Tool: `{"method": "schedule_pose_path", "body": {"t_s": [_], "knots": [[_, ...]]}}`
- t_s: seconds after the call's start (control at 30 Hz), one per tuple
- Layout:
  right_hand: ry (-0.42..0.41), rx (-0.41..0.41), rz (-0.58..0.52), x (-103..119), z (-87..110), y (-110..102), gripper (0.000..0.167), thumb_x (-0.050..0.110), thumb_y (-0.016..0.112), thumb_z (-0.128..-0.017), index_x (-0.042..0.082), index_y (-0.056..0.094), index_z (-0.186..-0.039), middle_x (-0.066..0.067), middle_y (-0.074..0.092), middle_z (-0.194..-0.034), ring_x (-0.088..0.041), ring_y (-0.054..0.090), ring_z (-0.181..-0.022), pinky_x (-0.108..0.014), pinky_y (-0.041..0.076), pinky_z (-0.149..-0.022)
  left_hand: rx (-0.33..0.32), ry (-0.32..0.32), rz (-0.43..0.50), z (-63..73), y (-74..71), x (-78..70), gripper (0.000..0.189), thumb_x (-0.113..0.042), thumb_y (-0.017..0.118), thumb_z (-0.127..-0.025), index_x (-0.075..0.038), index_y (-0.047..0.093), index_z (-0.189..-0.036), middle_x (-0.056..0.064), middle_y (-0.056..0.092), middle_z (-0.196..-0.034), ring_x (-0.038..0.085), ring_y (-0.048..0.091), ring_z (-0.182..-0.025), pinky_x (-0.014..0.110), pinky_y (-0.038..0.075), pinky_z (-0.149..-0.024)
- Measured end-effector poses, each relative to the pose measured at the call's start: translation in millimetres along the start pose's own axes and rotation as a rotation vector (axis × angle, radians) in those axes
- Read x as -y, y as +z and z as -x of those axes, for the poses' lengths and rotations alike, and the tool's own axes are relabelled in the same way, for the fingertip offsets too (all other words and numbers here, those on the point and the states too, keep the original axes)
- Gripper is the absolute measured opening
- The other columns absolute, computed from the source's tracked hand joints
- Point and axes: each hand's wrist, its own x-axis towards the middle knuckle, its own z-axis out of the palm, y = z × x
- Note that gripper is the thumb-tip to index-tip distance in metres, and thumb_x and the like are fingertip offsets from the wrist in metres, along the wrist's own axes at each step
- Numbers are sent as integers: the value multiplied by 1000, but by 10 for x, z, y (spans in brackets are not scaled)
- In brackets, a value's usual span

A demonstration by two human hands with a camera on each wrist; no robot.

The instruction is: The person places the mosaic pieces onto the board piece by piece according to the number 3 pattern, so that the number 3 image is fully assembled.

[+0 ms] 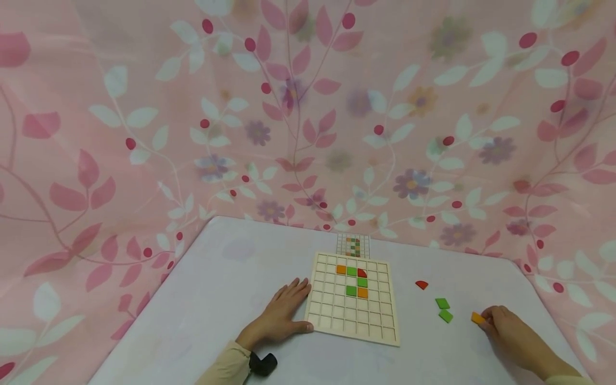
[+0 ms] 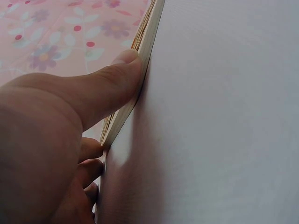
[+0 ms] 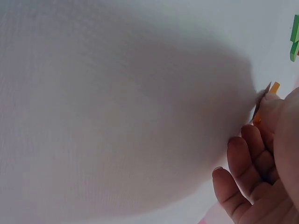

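A pale wooden grid board (image 1: 332, 310) lies on the white table, with several orange, green and red pieces set in its upper middle squares. My left hand (image 1: 280, 315) rests against the board's left side, fingers stretched along it and thumb at the near left corner. In the left wrist view, the thumb (image 2: 112, 84) touches the board's edge. Off to the right, my right hand (image 1: 515, 334) pinches an orange tile (image 1: 477, 318) between thumb and fingertips. The right wrist view shows the orange tile (image 3: 276, 87) mostly covered by the thumb, close over the table.
Between the board and my right hand lie two green tiles (image 1: 443, 303) and a red quarter-round piece (image 1: 421, 285). A small printed pattern card (image 1: 341, 245) sits behind the board's far edge. Pink floral cloth (image 1: 308, 133) hangs around the table.
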Motion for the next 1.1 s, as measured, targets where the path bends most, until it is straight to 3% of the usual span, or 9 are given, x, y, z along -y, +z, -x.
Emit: {"method": "schedule_pose_path", "body": {"t_s": [0.07, 0.23, 0.47, 0.67, 1.1], "knots": [[-7, -20, 10, 15, 14, 9, 20, 2, 81, -90, 1, 64, -102, 1, 62, -91, -2, 54, -75, -33, 59, -69, 5, -5, 8, 5, 1, -5, 97, -52, 77, -93, -4, 34, -166, 13, 27, -176, 38, 16, -165, 63, 15, -132], [44, 42, -20, 79, -18, -17, 17, 3, 74, -96, -2, 62, -106, -2, 63, -93, -11, 58, -78, -40, 61, -74, 10, -12, 13, 19, 5, -11, 97, -52, 77, -93, -5, 34, -166, 13, 27, -176, 39, 17, -165, 64, 15, -132], [-112, -135, 49, 255, -94, 3, 32, -6, 85, -81, 0, 63, -103, -2, 65, -91, -13, 62, -76, -38, 63, -72, 10, -22, 10, 15, 10, 3, 97, -53, 77, -93, -5, 34, -166, 12, 27, -176, 38, 17, -165, 64, 14, -132], [-141, -166, 30, 484, -205, -30, 31, -2, 86, -82, 1, 65, -103, 2, 62, -87, -6, 55, -72, -31, 61, -65, 9, -16, 12, 16, 17, 13, 97, -54, 76, -93, -5, 34, -166, 12, 26, -176, 38, 16, -165, 64, 14, -132], [-110, -59, -19, 922, -376, -64, 27, 9, 84, -90, 7, 64, -107, 3, 68, -98, -8, 65, -82, -32, 63, -72, 9, -4, 24, 10, -5, -6, 96, -52, 76, -94, -4, 34, -166, 14, 26, -176, 39, 15, -165, 65, 13, -132]]}}
